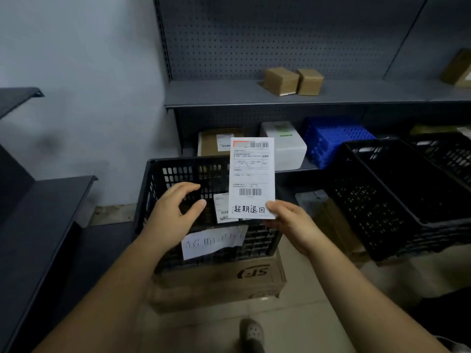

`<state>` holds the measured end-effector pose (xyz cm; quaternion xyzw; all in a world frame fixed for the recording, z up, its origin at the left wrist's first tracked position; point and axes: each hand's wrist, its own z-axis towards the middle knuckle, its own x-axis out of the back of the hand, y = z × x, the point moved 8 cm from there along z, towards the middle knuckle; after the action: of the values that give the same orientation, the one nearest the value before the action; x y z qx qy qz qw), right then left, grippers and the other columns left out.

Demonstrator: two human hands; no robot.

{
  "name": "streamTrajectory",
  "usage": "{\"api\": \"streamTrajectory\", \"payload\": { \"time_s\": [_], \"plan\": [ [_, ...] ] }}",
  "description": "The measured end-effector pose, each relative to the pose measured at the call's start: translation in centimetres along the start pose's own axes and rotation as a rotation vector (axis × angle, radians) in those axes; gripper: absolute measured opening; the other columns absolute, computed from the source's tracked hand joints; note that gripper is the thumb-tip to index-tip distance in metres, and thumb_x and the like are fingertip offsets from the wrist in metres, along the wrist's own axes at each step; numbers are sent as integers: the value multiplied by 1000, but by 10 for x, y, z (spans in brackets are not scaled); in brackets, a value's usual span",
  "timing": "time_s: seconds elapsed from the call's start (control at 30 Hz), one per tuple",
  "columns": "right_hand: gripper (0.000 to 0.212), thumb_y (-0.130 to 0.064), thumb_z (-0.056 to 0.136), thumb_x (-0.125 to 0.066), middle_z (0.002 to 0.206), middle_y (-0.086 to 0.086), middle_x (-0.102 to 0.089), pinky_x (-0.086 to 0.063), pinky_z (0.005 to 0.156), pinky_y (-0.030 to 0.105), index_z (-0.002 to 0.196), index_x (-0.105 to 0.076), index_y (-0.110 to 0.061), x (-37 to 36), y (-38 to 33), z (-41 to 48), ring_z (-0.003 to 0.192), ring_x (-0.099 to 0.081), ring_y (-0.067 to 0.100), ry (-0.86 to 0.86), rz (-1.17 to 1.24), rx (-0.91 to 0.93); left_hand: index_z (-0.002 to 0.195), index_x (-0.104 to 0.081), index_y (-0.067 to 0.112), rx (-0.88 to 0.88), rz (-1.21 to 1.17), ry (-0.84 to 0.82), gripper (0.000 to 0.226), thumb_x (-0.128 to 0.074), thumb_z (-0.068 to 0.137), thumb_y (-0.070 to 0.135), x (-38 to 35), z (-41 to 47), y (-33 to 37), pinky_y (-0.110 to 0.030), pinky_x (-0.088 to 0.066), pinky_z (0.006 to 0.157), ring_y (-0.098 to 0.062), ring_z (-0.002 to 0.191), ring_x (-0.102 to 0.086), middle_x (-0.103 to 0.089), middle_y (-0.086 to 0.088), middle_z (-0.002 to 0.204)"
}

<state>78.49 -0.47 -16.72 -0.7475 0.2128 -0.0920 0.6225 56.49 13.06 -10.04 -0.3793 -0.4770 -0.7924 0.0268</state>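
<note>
Over the left half of the black crate, the left hand is hovering with its fingers spread and loosely curved, thumb apart from them, gripping nothing. If it is reaching across for the sheet, a hurried grab is likely to be crumpling the paper or knocking it out of the other hand's thin hold. Below it, a paper sign is hanging on the crate's front wall with its lower edge curling away, and a forearm brushing past is risking pulling it loose. Just right of the left thumb, a smaller slip is lying inside the crate, partly covered by the sheet in front, so the two could be getting confused or picked up together. Right of that, the shipping label is standing upright in the air above the crate, printed face toward the camera, handwriting along its bottom edge. The right hand is pinching only its lower right corner between thumb and fingers, and that looks like the weak spot. Held by one corner, the tall sheet is liable to be flopping over, slipping free, or fluttering past the rim to the floor or into the gap beside the larger black crate at the right.
</note>
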Motion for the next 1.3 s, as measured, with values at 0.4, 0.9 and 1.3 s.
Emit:
{"api": "streamTrajectory", "payload": {
  "time_s": [0.4,0.9,1.3],
  "plan": [
    [26,-24,97,-59,113,4,-74,-52,97,33,111,-71,-5,18,72,219,110,-67,16,-135,-32,-286,127,-58,25,267,-20,-53,36,-60,93,35,-89,147,-116,-25,-34,107,-3,121,-46,-52,12,130],
    [33,-21,92,-67,117,9,-67,-60,78,27,119,-61,-4,-66,237,290,103,-65,20,-101,-102,-858,126,-59,19,565,27,-210,36,-62,92,29,-100,138,-278,-15,-33,94,-1,111,-47,-53,11,123],
    [36,-17,97,-60,128,13,-63,-54,91,32,127,-56,3,-79,302,326,112,-62,25,6,-173,-950,125,-60,24,669,-54,-200,34,-62,92,30,-107,142,-324,-13,-35,90,-1,107,-46,-50,16,116]
  ]
}}
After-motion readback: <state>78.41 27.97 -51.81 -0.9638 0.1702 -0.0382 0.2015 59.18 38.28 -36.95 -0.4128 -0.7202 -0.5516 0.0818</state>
